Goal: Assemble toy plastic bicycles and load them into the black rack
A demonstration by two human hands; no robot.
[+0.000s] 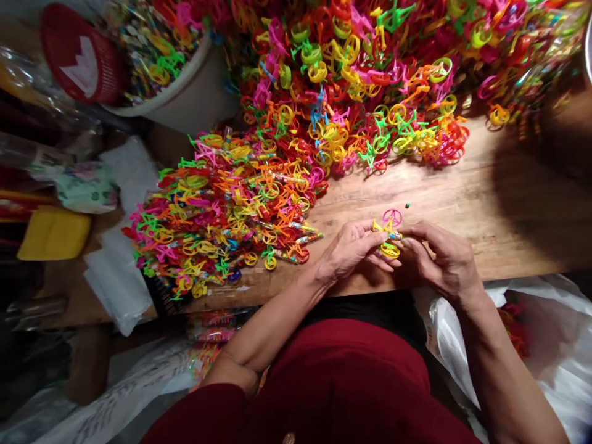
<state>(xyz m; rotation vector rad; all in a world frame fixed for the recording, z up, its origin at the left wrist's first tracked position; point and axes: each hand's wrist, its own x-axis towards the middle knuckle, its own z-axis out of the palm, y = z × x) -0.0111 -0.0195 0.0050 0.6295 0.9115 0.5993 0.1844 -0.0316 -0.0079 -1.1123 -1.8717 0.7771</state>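
From where I stand, the only lettering I notice is the print on the white sack (115,394) down by the person's left side, and it is too blurred to read. The small tube (395,235) being handled carries a colourful pattern, but any words on it are too tiny to make out. That tube sits against a yellow toy bicycle (390,249), held just above the surface (462,209), near its front edge. The left hand (346,250) pinches the toy between thumb and fingers, the thumb lying along its near side. The right hand (444,259) comes in from the other side, thumb and forefinger nearly together, nipping the right end of the tube. So the toy lies between the two sets of fingertips, its pink wheel (392,217) pointing away from the person and standing clear of the fingers. A little beyond that wheel, a tiny green bit (407,205) rests on the wood. Just left of the left hand spreads a pile of toys with tubes (222,216), and behind it rises a big bright heap of toy bicycles (333,80). At the far left a white bucket (185,89) brims with small colourful pieces, a red basket (74,55) by its rim.
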